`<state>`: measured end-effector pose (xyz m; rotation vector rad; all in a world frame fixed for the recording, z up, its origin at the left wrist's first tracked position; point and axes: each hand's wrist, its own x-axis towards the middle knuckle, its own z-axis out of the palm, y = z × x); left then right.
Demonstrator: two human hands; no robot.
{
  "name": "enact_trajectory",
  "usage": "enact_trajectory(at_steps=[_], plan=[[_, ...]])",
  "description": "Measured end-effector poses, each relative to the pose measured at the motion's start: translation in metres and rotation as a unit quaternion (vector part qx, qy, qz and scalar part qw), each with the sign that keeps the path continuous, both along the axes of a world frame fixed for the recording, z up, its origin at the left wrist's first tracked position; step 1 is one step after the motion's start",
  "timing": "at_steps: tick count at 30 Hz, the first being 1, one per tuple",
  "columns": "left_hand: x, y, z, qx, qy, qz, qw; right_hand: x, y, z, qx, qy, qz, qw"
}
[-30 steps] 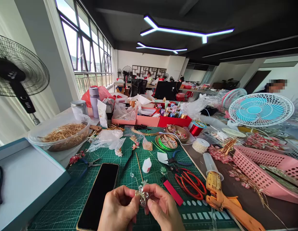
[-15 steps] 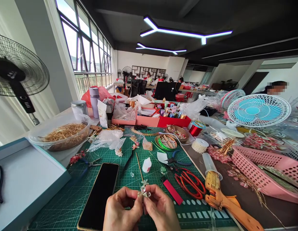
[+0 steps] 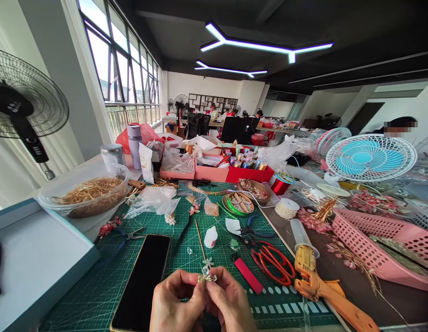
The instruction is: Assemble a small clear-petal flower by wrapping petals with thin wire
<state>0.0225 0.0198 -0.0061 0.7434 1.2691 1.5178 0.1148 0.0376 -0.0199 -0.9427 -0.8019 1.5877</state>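
Observation:
Near the bottom centre, my left hand (image 3: 177,299) and my right hand (image 3: 231,297) meet, both with thumb and forefinger pinched on a small clear beaded flower piece (image 3: 207,275). The fingertips cover its lower part. A thin brown stick (image 3: 200,240) runs away from just beyond the piece across the green cutting mat (image 3: 106,286). A small white bottle (image 3: 211,237) stands past the hands, with a loose clear bead (image 3: 189,251) to its left. To the left of my left hand lies a black phone (image 3: 143,281).
Red-handled scissors (image 3: 272,265), a red strip (image 3: 248,275) and an orange glue gun (image 3: 324,293) lie right. Farther right is a pink basket (image 3: 383,249). A plastic bowl of straw-like stems (image 3: 86,196) and a pale open box (image 3: 37,263) are left.

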Motion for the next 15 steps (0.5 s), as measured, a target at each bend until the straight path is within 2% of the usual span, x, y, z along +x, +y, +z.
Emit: enact_trajectory(at_steps=[6, 11, 15], plan=[[0.001, 0.000, 0.002, 0.003, -0.036, -0.008, 0.999, -0.003, -0.002, -0.002, -0.033, 0.036, 0.012, 0.999], [0.001, -0.002, 0.013, -0.034, -0.090, -0.029, 0.995, -0.001, 0.003, -0.013, 0.050, -0.036, -0.005, 0.998], [0.000, -0.002, 0.015, -0.040, -0.104, -0.037, 0.993, 0.002, 0.004, -0.013, 0.090, -0.109, -0.039, 0.989]])
